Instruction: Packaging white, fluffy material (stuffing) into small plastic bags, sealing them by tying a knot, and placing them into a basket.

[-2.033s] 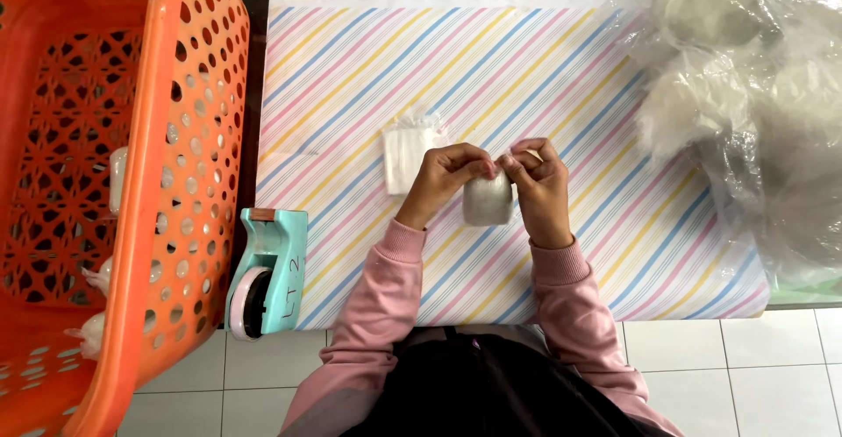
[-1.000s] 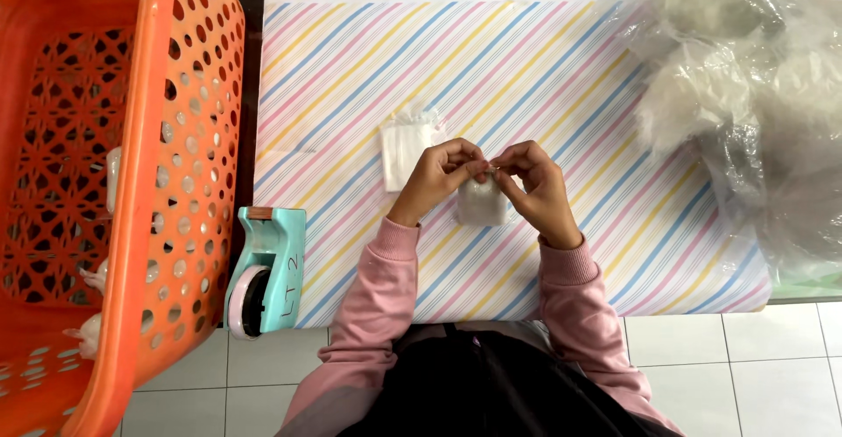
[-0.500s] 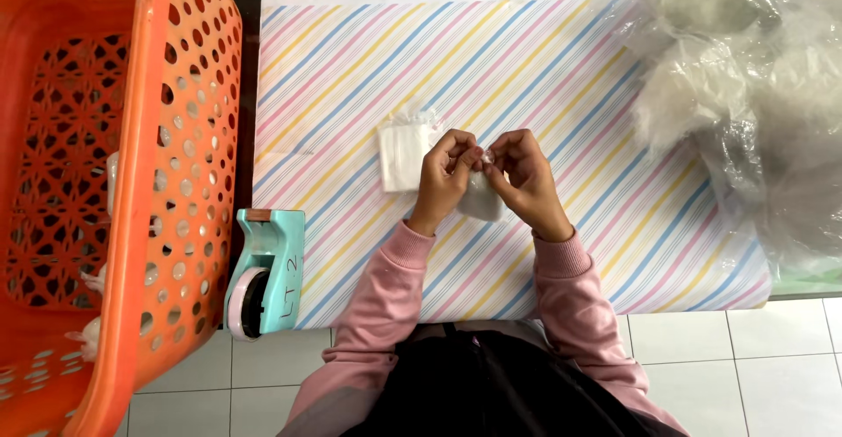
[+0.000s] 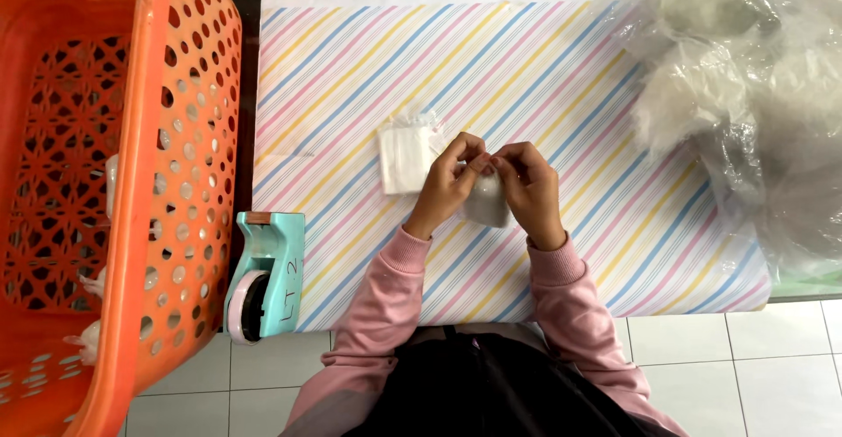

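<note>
Near the middle of the striped surface (image 4: 544,69), the left hand (image 4: 447,184) and right hand (image 4: 529,190) pinch a small pale pouch (image 4: 485,202) together (fingers clenched on its top); a white packet (image 4: 405,158) lies just beside.

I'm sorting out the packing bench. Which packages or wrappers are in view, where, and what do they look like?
Small pouch: pale, soft, held between left hand and right hand.
Flat packet: white, squarish, on the striped sheet beside the left hand.
Plastic bags: clear, crumpled, bulky, far right.
</note>
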